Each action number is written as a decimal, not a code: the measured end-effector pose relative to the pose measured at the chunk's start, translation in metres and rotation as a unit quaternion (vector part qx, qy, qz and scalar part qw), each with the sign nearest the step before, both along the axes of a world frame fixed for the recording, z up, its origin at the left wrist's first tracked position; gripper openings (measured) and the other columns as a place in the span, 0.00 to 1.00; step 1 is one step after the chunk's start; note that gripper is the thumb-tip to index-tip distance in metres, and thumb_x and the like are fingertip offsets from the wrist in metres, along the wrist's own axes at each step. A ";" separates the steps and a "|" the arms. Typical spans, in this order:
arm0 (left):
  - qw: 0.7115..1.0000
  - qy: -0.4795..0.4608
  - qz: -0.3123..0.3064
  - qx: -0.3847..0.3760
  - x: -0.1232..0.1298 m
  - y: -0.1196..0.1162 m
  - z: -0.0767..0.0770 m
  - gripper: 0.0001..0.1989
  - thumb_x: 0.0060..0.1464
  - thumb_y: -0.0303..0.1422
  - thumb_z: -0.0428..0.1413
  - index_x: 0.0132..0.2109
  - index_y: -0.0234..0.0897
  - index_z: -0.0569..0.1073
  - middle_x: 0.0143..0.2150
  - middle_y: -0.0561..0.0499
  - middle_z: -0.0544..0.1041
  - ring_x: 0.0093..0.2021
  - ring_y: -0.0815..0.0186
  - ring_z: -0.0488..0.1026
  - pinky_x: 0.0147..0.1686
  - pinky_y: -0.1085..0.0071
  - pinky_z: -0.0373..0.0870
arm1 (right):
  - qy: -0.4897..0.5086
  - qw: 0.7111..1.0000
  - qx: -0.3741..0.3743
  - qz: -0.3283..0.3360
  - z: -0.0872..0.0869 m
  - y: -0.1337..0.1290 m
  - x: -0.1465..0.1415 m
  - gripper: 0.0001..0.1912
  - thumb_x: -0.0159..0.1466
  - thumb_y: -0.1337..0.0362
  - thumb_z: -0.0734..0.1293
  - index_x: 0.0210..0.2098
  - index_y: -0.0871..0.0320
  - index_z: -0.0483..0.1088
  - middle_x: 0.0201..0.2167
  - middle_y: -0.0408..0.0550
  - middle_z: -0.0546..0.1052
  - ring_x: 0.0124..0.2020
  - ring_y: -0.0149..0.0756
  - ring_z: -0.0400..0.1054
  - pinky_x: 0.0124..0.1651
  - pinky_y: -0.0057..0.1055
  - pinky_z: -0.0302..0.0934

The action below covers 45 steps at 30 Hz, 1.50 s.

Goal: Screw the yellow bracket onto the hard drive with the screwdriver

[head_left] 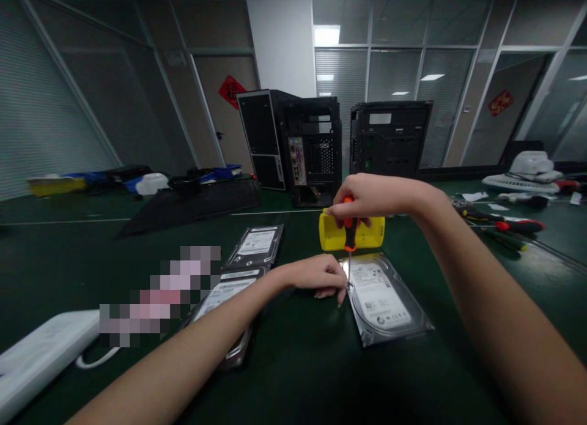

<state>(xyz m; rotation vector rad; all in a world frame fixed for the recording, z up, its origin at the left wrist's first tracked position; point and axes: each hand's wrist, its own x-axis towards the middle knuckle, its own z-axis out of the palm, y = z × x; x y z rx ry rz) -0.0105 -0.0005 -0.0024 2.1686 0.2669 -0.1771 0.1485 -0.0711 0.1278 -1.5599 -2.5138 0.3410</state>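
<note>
A hard drive [380, 296] with a white label lies on the dark green table [302, 376]. My right hand [355, 199] grips the handle of an orange and black screwdriver [350, 229], held upright with its tip at the drive's left edge. Beside that tip, my left hand [323, 277] has its fingers bent and close together at the drive's edge; whether they pinch anything is too small to tell. Behind the drive stands a yellow box [332, 232], partly covered by my right hand.
More hard drives [258, 241] lie left of centre, some under my left forearm. Two black computer cases [261, 137] stand at the back. Pliers and other tools [518, 226] are at the right. A white device [50, 345] sits at the lower left.
</note>
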 end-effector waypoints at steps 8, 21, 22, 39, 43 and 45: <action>1.000 0.002 -0.004 0.015 0.000 0.000 0.002 0.14 0.54 0.31 0.47 0.28 0.32 0.75 0.15 0.57 0.62 0.16 0.75 0.57 0.21 0.79 0.56 | 0.011 1.000 0.009 -0.018 -0.003 0.003 -0.004 0.19 0.59 0.54 0.58 0.35 0.62 0.72 0.29 0.50 0.76 0.21 0.28 0.67 0.20 0.22 0.60; 0.999 0.012 0.012 0.040 0.000 -0.002 0.003 0.14 0.52 0.31 0.48 0.27 0.33 0.75 0.15 0.57 0.63 0.16 0.75 0.57 0.21 0.79 0.56 | 0.082 0.992 -0.082 0.055 -0.003 0.001 0.003 0.13 0.62 0.61 0.53 0.34 0.63 0.63 0.33 0.52 0.73 0.20 0.24 0.64 0.20 0.21 0.58; 0.999 0.010 0.015 0.043 0.000 -0.002 0.003 0.13 0.52 0.32 0.48 0.26 0.32 0.74 0.15 0.57 0.63 0.16 0.75 0.57 0.21 0.79 0.56 | 0.082 0.991 -0.086 0.054 -0.003 0.002 0.004 0.13 0.62 0.61 0.54 0.35 0.63 0.63 0.33 0.52 0.73 0.20 0.24 0.64 0.20 0.21 0.58; 0.980 -0.029 0.134 0.142 0.003 0.001 -0.001 0.14 0.50 0.37 0.47 0.29 0.32 0.72 0.19 0.55 0.67 0.17 0.73 0.60 0.19 0.77 0.54 | 0.037 0.999 -0.017 0.019 -0.001 0.003 0.002 0.20 0.58 0.56 0.58 0.25 0.66 0.71 0.20 0.49 0.73 0.18 0.26 0.64 0.22 0.22 0.59; 0.980 -0.031 0.137 0.143 0.003 0.002 -0.002 0.13 0.49 0.37 0.49 0.30 0.32 0.73 0.19 0.55 0.66 0.17 0.73 0.60 0.19 0.77 0.53 | 0.040 0.999 -0.016 0.025 -0.003 0.004 0.004 0.15 0.57 0.60 0.59 0.32 0.63 0.73 0.23 0.47 0.74 0.17 0.25 0.63 0.20 0.22 0.60; 0.979 -0.035 0.140 0.142 0.003 0.002 -0.002 0.13 0.49 0.37 0.49 0.31 0.32 0.73 0.19 0.55 0.66 0.18 0.73 0.60 0.19 0.77 0.52 | 0.034 0.999 -0.008 0.020 -0.004 0.003 0.004 0.16 0.58 0.60 0.58 0.34 0.63 0.72 0.24 0.47 0.74 0.16 0.25 0.63 0.18 0.22 0.59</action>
